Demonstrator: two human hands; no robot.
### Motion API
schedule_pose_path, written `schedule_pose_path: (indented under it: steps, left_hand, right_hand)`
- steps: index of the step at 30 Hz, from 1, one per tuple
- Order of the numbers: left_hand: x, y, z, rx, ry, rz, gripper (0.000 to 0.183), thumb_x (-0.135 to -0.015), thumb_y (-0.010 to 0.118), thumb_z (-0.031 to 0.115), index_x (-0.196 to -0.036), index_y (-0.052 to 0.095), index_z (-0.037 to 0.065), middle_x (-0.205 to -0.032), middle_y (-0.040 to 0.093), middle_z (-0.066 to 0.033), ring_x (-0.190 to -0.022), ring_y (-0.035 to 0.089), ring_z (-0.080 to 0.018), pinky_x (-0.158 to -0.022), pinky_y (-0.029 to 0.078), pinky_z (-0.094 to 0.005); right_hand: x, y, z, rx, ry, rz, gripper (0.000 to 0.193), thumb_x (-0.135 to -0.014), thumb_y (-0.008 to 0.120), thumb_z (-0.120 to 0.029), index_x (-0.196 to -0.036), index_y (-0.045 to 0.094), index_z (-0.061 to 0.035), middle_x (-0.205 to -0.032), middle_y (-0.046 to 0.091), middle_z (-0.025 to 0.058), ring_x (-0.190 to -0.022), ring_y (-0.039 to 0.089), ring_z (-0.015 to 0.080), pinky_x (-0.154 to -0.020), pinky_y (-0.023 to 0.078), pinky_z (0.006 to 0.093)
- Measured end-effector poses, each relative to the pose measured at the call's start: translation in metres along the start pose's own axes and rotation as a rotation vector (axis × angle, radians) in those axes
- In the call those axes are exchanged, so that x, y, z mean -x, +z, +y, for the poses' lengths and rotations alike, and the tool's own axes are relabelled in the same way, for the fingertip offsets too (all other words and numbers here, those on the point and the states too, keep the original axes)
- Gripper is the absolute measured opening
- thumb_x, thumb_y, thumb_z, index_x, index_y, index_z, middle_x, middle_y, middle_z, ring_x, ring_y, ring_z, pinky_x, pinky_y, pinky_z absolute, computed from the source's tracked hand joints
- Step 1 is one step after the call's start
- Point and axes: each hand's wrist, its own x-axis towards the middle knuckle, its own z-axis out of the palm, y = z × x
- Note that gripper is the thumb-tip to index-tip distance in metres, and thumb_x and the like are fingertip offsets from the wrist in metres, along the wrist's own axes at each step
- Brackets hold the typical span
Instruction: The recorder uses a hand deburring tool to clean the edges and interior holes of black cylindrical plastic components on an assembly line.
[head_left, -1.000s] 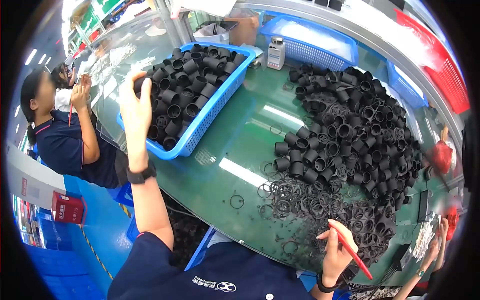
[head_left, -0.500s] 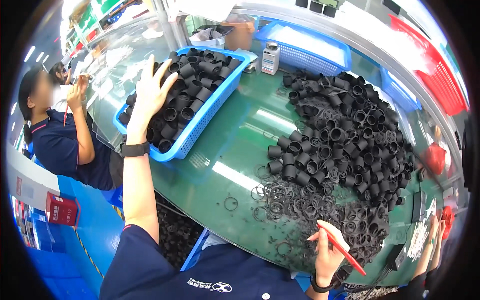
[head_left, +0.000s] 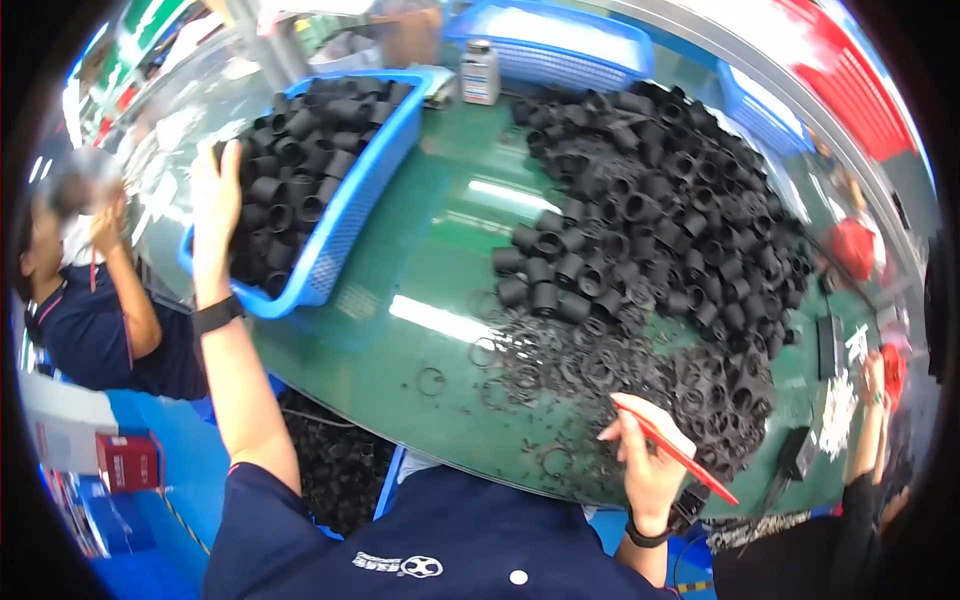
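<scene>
My left hand (head_left: pixel 215 205) is at the left side of a blue plastic basket (head_left: pixel 335 240) heaped with short black tubes (head_left: pixel 280 212). Its fingers stretch upward with a gap between them, against the tubes at that edge; no tube is clearly held. Over the near edge of the green table, my right hand (head_left: pixel 652 465) is closed around a slim red pen-like tool (head_left: pixel 690 462). The tool slants down to the right, and its working tip is hard to make out. Just beyond this hand lie thin black rings (head_left: pixel 555 370) and small scraps.
A large pile of black tubes (head_left: pixel 650 210) covers the right of the table (head_left: pixel 420 270). Behind stand a white bottle (head_left: pixel 480 75) and another blue basket (head_left: pixel 550 45). A red basket (head_left: pixel 850 75) is at far right. Co-workers sit left (head_left: pixel 95 330) and right (head_left: pixel 820 545).
My left hand has shifted from above the tubes to the basket's left edge, its fingers less spread. The whole view has turned slightly. My right hand still grips the red tool.
</scene>
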Motion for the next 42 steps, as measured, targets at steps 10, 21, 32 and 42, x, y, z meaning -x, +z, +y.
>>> schedule_pose_path:
  steps: [10, 21, 32, 42]
  left_hand:
    - [0.015, 0.0, -0.021, -0.187, 0.132, 0.08, 0.043, -0.085, 0.033, 0.002, -0.128, 0.029, 0.002, -0.13, 0.03, -0.0222, -0.121, 0.03, -0.034, -0.101, 0.023, -0.0364]
    - [0.074, -0.093, 0.183, 0.682, -0.03, 0.398, 0.031, -0.09, 0.039, 0.013, -0.116, 0.044, -0.003, -0.112, 0.051, -0.0133, -0.107, 0.046, -0.0195, -0.094, 0.029, -0.0303]
    - [0.169, 0.014, 0.261, 0.492, 0.253, -0.518, 0.038, -0.064, 0.068, 0.009, -0.098, 0.051, 0.004, -0.092, 0.055, -0.0092, -0.089, 0.051, -0.025, -0.077, 0.039, -0.034]
    - [0.161, -0.04, 0.279, 0.965, -0.112, -0.598, 0.037, -0.067, 0.066, 0.002, -0.102, 0.059, 0.009, -0.09, 0.052, -0.0071, -0.079, 0.054, -0.0174, -0.07, 0.045, -0.0262]
  right_hand:
    - [0.003, 0.003, -0.002, -0.031, 0.014, 0.012, 0.015, -0.08, 0.053, 0.001, -0.093, 0.06, 0.0029, -0.067, 0.059, 0.0064, -0.052, 0.052, 0.0063, -0.041, 0.033, 0.0158]
    - [-0.002, 0.002, 0.004, -0.02, -0.006, -0.023, 0.016, -0.077, 0.057, 0.002, -0.093, 0.061, 0.0016, -0.081, 0.06, 0.0091, -0.057, 0.057, 0.0087, -0.044, 0.038, 0.0168]
    - [0.01, -0.001, 0.0, -0.097, 0.002, -0.037, 0.018, -0.076, 0.058, 0.003, -0.094, 0.061, 0.0017, -0.083, 0.06, 0.0107, -0.062, 0.059, 0.0121, -0.054, 0.046, 0.0204]
    - [-0.008, 0.002, 0.003, 0.014, -0.3, -0.117, 0.022, -0.074, 0.06, 0.0, -0.095, 0.062, -0.0007, -0.099, 0.057, 0.0138, -0.086, 0.059, 0.0193, -0.073, 0.048, 0.0272]
